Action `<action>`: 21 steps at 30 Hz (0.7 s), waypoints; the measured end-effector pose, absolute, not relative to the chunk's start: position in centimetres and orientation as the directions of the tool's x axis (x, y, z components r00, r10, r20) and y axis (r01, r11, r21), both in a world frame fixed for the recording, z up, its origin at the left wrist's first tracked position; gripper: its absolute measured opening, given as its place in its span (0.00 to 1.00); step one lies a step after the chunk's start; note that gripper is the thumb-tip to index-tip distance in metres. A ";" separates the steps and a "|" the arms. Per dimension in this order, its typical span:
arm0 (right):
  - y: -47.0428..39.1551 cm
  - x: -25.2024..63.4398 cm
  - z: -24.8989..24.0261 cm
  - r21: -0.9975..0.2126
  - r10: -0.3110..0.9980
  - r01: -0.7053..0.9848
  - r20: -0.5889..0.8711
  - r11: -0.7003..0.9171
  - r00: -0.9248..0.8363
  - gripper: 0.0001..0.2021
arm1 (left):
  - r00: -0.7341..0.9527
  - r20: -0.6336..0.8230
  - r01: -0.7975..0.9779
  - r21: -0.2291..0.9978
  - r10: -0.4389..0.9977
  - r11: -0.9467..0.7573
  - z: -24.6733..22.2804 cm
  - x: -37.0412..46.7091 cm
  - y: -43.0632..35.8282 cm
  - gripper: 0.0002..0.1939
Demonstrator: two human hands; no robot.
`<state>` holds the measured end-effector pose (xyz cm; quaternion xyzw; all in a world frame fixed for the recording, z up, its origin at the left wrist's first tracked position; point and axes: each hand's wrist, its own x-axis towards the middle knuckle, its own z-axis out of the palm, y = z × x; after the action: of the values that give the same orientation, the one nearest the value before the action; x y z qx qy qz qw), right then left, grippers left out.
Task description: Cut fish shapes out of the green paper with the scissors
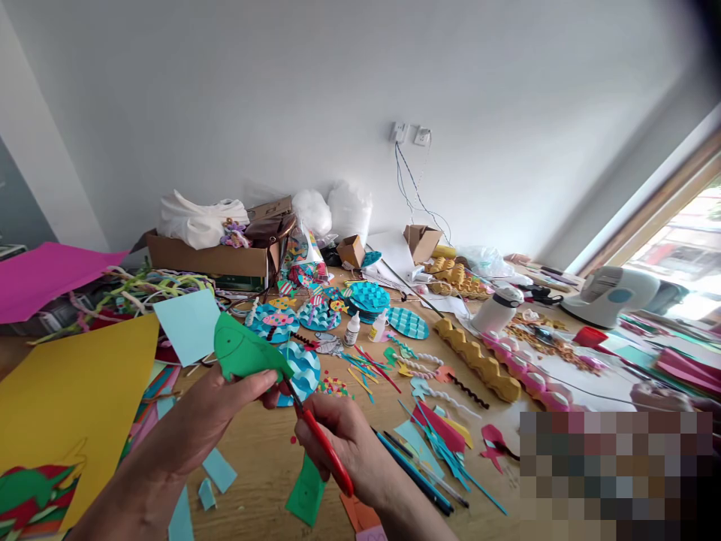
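Note:
A green paper fish shape (242, 347) with a drawn eye and gill line is pinched in my left hand (228, 406). My right hand (341, 439) is closed around red-handled scissors (327, 451), whose blades meet the tail end of the green paper. Beneath my right hand hangs or lies a green paper strip (307, 492); which of the two I cannot tell. Light blue paper scraps (219, 470) lie on the wooden table (264, 466) below my left wrist.
Two glue bottles (352, 329) stand among blue wavy discs (369, 298). Yellow paper (90, 406) covers the left side. Pens (414, 473) and a yellow egg-carton strip (478, 362) lie to the right. Another person's hand (659, 396) is at the far right.

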<state>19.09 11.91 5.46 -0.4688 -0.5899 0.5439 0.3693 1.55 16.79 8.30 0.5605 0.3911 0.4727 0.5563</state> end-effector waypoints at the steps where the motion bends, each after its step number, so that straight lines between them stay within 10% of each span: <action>1: 11.9 19.1 5.5 -0.990 0.951 0.135 -0.084 -0.045 -0.299 0.11 | 0.251 0.087 -0.078 0.995 0.964 -0.069 8.4 1.5 16.7 0.09; 21: 11.8 19.1 5.9 -0.990 0.954 0.140 -0.011 0.032 -0.298 0.11 | 0.333 0.015 -0.003 1.000 0.943 -0.014 8.1 1.4 16.8 0.09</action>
<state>19.14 11.75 5.93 -0.4508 -0.6070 0.5299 0.3841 1.36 16.79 8.10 0.5808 0.4043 0.4122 0.5739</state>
